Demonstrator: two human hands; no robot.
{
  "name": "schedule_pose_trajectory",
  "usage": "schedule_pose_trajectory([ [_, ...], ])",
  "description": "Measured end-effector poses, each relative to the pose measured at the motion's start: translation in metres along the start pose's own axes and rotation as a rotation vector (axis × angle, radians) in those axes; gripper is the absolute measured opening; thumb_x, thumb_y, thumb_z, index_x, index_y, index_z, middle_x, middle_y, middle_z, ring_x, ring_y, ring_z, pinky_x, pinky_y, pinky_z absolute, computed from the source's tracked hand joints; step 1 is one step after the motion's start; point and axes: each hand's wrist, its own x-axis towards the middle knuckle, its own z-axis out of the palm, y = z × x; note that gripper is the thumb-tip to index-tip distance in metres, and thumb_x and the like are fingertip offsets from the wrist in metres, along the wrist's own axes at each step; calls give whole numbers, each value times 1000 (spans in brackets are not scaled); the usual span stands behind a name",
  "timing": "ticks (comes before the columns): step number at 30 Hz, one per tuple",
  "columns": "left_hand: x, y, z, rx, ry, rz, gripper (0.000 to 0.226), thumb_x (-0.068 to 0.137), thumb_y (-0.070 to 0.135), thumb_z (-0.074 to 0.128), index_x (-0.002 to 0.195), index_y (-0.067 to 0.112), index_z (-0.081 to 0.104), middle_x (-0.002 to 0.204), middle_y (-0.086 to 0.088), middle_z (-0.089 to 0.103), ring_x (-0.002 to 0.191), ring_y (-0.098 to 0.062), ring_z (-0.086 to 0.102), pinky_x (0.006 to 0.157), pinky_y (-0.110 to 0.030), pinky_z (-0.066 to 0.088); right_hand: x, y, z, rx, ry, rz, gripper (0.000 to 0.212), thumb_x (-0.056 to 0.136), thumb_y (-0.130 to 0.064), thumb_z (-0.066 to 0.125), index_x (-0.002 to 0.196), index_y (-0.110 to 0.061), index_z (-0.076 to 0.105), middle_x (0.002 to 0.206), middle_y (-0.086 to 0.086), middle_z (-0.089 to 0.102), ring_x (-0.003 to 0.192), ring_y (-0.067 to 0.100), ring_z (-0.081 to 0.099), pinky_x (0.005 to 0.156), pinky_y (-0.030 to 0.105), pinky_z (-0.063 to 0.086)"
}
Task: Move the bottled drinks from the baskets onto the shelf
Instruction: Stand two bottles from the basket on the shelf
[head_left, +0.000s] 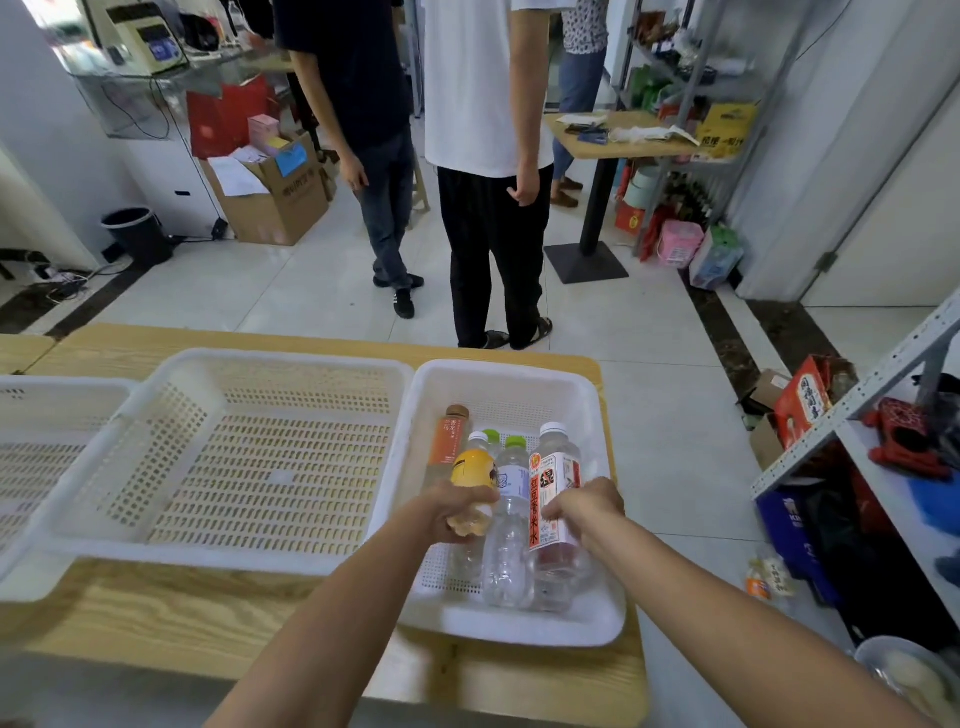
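Note:
Several drink bottles lie in the right white basket (605, 415) on the wooden table. My left hand (454, 512) grips the yellow-labelled bottle (470, 470) around its body. My right hand (587, 506) pinches the red-and-white-labelled bottle (553, 491) at its right side. Between them lies a clear bottle with a green cap (509, 525). An orange-labelled bottle with a brown cap (449, 434) lies at the basket's far left. The grey metal shelf (852, 410) stands to the right of the table.
A larger white basket (156, 540) holding no bottles sits in the middle of the table, another (31, 387) at the left. Two people stand just beyond the table's far edge. Boxes and bags crowd the floor under the shelf. A small bottle (763, 582) lies on the floor.

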Motion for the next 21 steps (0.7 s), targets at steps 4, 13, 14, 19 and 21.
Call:
schedule_pose_trajectory([
  [4,-6,1,-2,-117,-81,30,45,81,20,74,117,3,53,112,-19,61,81,-25,64,55,-33,57,5,0,0,-47,-67,-10,52,58,-1,79,108,-1,63,101,16,70,84,28,68,74,34,58],
  [13,-10,5,-3,-82,-93,97,41,84,19,65,121,8,52,117,-19,60,94,-30,63,71,-43,58,7,13,0,-103,-196,-30,84,63,3,81,128,-11,29,126,13,50,115,33,51,90,46,51],
  [14,-10,5,-3,-66,-84,90,44,81,21,66,121,9,52,121,-19,58,98,-31,62,73,-44,57,7,14,-1,-110,-191,-35,83,63,3,81,127,-11,31,125,12,51,115,33,51,89,44,51],
  [19,-9,6,5,-15,-60,96,41,79,25,76,115,14,58,115,-12,63,100,-29,62,82,-45,54,9,17,-2,-88,-190,-62,82,57,1,85,123,-11,38,119,10,57,111,30,55,87,40,52],
  [21,-9,7,6,-43,-59,107,46,75,22,80,115,10,60,115,-14,66,103,-30,64,85,-45,55,9,17,-5,-43,-212,-30,76,54,1,87,119,-7,49,112,11,64,102,28,61,85,39,54],
])
